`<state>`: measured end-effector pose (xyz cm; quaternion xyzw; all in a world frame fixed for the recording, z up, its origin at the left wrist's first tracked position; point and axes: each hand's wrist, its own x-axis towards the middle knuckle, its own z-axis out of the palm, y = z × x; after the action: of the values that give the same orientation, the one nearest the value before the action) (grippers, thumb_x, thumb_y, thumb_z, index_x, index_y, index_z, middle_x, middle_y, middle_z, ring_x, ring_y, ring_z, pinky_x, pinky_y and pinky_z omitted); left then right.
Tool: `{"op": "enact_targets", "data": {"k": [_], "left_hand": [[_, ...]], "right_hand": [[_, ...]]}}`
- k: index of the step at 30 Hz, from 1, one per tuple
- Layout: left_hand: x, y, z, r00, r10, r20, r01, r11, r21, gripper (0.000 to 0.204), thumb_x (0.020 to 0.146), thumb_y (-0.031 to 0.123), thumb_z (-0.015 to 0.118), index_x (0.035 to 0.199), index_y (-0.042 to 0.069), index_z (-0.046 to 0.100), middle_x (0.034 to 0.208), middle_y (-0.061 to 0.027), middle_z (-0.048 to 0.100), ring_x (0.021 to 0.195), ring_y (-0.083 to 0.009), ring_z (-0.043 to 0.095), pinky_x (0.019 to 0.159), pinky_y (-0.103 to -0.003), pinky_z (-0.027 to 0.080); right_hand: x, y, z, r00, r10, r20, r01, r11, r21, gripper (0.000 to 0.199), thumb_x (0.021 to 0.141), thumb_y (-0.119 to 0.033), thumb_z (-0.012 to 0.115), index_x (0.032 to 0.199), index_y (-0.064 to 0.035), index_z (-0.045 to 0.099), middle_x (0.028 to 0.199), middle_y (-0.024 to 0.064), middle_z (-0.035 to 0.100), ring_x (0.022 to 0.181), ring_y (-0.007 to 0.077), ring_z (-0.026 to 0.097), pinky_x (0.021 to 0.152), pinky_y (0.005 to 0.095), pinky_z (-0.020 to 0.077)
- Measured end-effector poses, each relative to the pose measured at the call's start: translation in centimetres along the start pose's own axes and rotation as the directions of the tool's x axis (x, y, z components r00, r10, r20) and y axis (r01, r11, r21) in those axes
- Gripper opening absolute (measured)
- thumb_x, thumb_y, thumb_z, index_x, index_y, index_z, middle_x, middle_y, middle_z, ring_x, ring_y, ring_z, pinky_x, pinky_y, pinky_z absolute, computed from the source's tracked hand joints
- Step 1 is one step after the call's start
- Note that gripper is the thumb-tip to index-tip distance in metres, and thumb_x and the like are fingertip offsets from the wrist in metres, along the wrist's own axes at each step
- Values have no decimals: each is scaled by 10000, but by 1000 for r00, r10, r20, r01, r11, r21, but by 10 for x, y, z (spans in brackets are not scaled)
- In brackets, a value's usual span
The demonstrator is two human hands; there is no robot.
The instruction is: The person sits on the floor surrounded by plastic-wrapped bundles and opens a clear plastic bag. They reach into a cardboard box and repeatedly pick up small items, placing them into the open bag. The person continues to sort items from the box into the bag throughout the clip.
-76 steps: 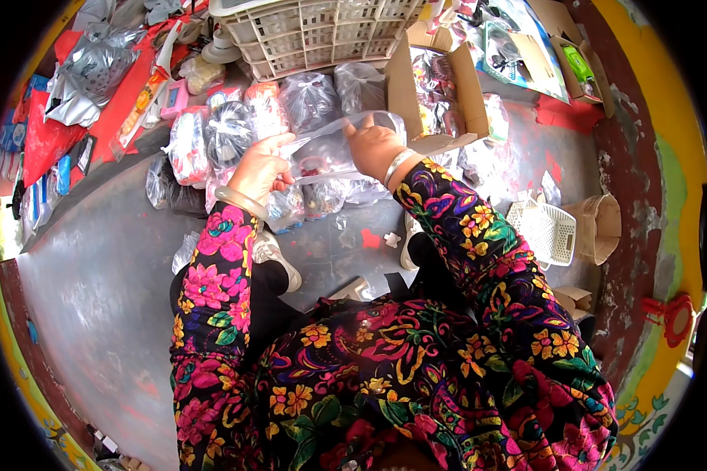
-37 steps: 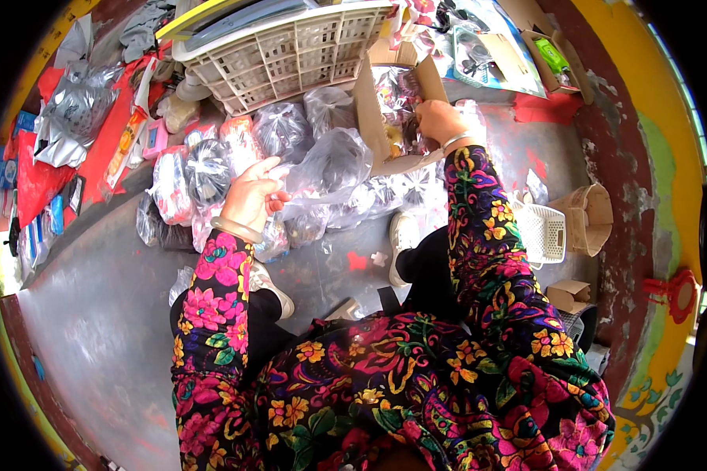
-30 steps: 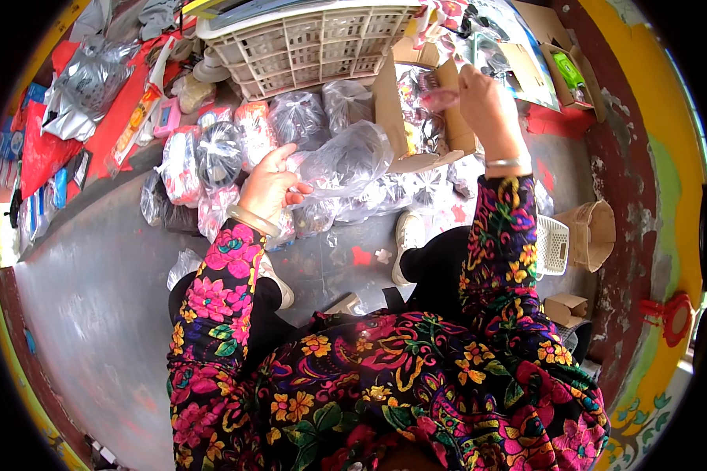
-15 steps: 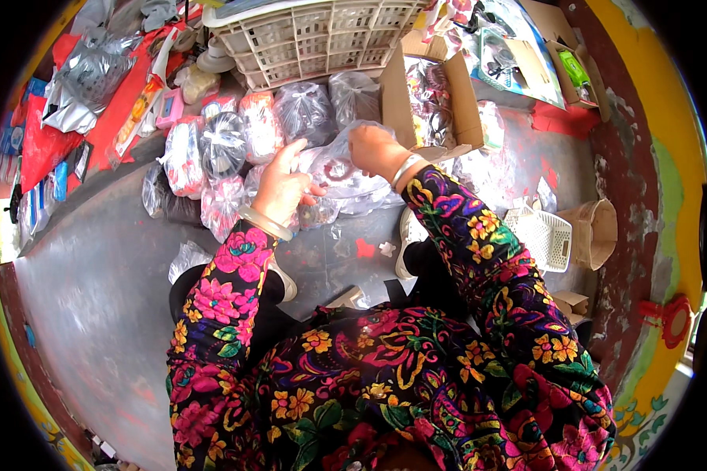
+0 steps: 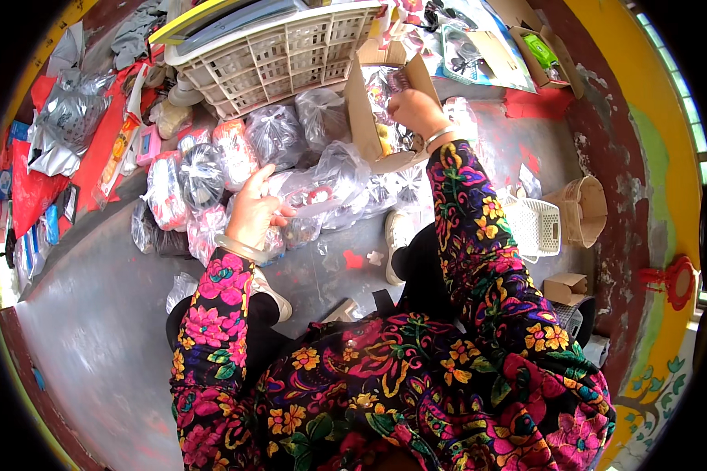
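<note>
Clear bag [image 5: 314,188], gripped by left hand [image 5: 253,210], beside the carton [image 5: 369,118].
Right hand [image 5: 416,110] inside carton, pinching a small item; bag could sag, spilling contents.

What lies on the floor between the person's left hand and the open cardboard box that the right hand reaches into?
In the head view, a puffed clear plastic bag lies between the left hand and the cardboard box; the right hand is at the box's mouth.
</note>
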<state>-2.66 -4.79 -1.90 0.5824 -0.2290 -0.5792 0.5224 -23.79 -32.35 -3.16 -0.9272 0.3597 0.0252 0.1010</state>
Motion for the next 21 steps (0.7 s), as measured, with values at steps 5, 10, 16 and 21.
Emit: {"op": "enact_targets", "data": {"k": [5,10,16,21], "left_hand": [[4,1,0,1000,-11,-18,11,1000,18,622,719,-66,406,1313,-17,230,1325,-192,302,642,-173,585,495,-206,455],[3,3,5,999,-11,-31,12,1000,18,618,715,-71,404,1309,-19,242,1316,-202,311,634,-167,585,492,-203,455],[3,3,7,1000,-7,-10,7,1000,0,619,714,-72,407,1308,-25,240,1304,-212,322,625,-163,585,479,-198,454],[2,1,3,1000,6,-19,-6,1000,-2,619,715,-71,407,1307,-32,232,1287,-209,345,625,-162,583,479,-199,455]], "right_hand": [[9,1,31,981,73,179,-72,997,-9,253,714,-194,525,841,-11,645,858,190,618,866,287,600,763,355,472],[13,-1,28,963,229,141,-233,973,9,290,722,-182,510,913,3,625,942,196,603,918,296,584,793,363,464],[9,6,36,962,185,199,-187,982,-6,269,714,-160,493,879,-10,643,901,194,612,881,304,594,776,372,462],[13,4,26,955,53,290,-43,998,-41,236,669,-189,561,827,-39,654,882,160,620,846,286,598,760,352,459]]}}
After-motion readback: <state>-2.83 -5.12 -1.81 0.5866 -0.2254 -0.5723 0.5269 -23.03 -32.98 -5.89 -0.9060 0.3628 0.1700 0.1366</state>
